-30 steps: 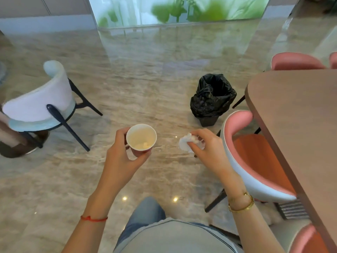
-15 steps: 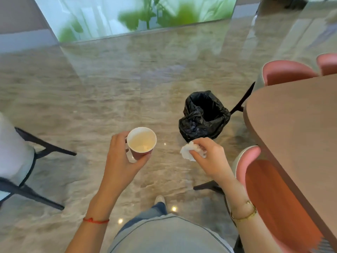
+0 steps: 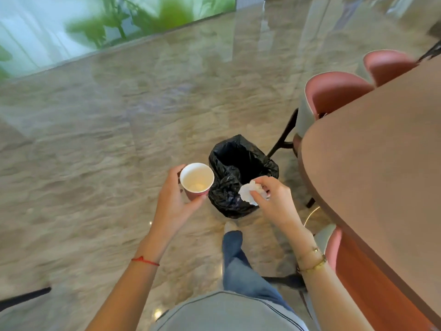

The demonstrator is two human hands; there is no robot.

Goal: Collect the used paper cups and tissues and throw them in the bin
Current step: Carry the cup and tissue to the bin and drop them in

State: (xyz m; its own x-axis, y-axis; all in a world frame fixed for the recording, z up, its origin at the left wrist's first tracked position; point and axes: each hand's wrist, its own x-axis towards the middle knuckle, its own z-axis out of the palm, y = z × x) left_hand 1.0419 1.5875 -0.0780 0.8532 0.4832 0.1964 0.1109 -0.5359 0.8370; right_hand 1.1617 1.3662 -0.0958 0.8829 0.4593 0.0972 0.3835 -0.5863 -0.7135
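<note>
My left hand (image 3: 172, 203) grips a pink paper cup (image 3: 197, 179) with a white inside, held upright just left of the bin. Something pale lies at the cup's bottom. My right hand (image 3: 274, 199) pinches a crumpled white tissue (image 3: 248, 193) over the near right edge of the bin. The bin (image 3: 238, 173) stands on the marble floor, lined with a black plastic bag, its mouth open and dark inside.
A brown table (image 3: 381, 163) fills the right side. Pink chairs (image 3: 334, 94) stand at its far end and another pink chair (image 3: 353, 271) at its near edge, close to my right arm. My leg (image 3: 238, 266) steps toward the bin. A dark chair leg (image 3: 23, 297) shows lower left.
I have walked closer to the bin; it now sits right between my hands. The tissue has moved over the bin's edge. The white chair on the left has left the view.
</note>
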